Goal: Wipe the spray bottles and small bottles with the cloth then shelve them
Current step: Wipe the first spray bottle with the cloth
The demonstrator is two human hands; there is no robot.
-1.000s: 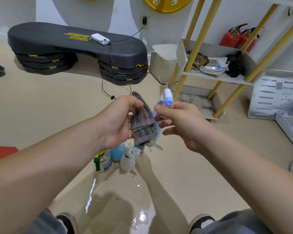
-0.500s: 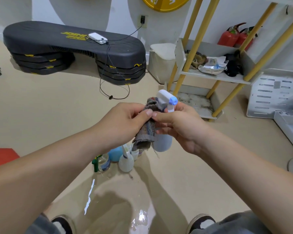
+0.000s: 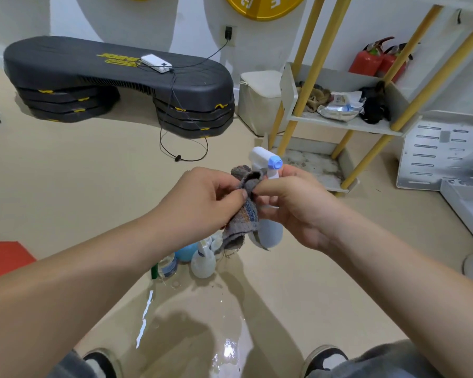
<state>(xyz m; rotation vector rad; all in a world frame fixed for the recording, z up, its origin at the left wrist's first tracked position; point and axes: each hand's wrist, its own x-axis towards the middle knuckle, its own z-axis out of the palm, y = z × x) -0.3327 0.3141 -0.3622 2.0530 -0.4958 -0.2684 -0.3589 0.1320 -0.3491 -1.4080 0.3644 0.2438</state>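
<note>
We hold the spray bottle [image 3: 270, 232] upright in our right hand [image 3: 292, 208], fingers curled round its neck, above the floor [image 3: 99, 192]. Our left hand [image 3: 202, 203] pinches the grey cloth [image 3: 243, 216], which has climbed from the bottle's body a second ago up to its neck.

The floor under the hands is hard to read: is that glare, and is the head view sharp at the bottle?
Head view: white glare streaks on the glossy floor between the shoes; soft arm shadows around them; left hand, right hand, cloth and spray bottle sharp; wide-angle bowing bends the shelf posts and stretches the forearms.
</note>
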